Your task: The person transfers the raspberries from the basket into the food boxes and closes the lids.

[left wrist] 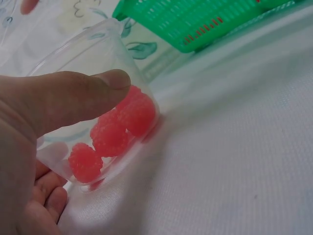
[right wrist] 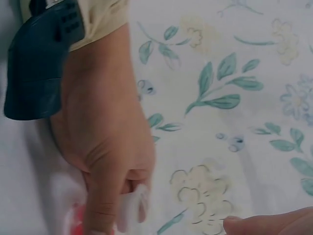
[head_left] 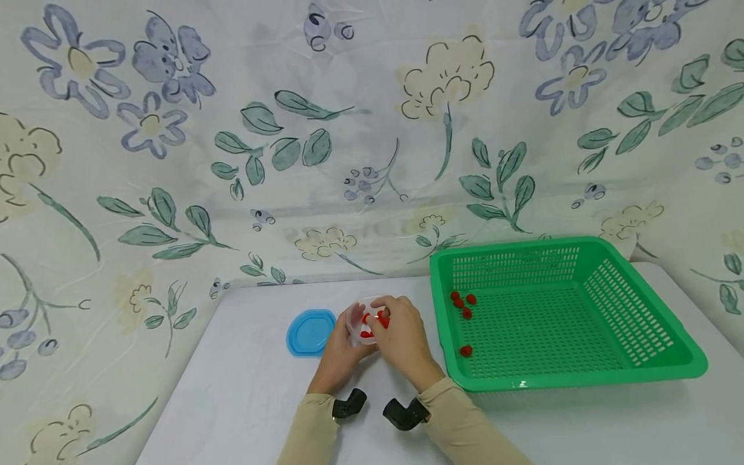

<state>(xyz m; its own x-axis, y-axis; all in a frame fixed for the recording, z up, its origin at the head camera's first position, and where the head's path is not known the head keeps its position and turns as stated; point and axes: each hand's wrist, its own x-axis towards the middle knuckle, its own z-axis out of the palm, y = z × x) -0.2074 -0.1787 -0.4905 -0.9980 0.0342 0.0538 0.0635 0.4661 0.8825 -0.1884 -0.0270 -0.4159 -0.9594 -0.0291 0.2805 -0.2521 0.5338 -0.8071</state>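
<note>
A clear plastic cup (head_left: 353,330) with several red raspberries (left wrist: 108,134) inside is held by my left hand (head_left: 339,360). The left thumb (left wrist: 78,95) lies along its outer wall, and fingers curl beneath. Seen from the left wrist, the cup is tilted close over the white tabletop. My right hand (head_left: 403,336) is over the mouth of the cup, thumb and forefinger apart among the raspberries in the head view. I cannot tell whether the right fingers pinch a berry. From the right wrist, red berries show beside a finger (right wrist: 102,205).
A blue lid (head_left: 312,332) lies on the table (head_left: 232,387) left of the cup. To the right stands a large green basket (head_left: 581,381), with several raspberries (head_left: 467,351) along its left side. Flower-patterned cloth (head_left: 360,213) hangs behind the table.
</note>
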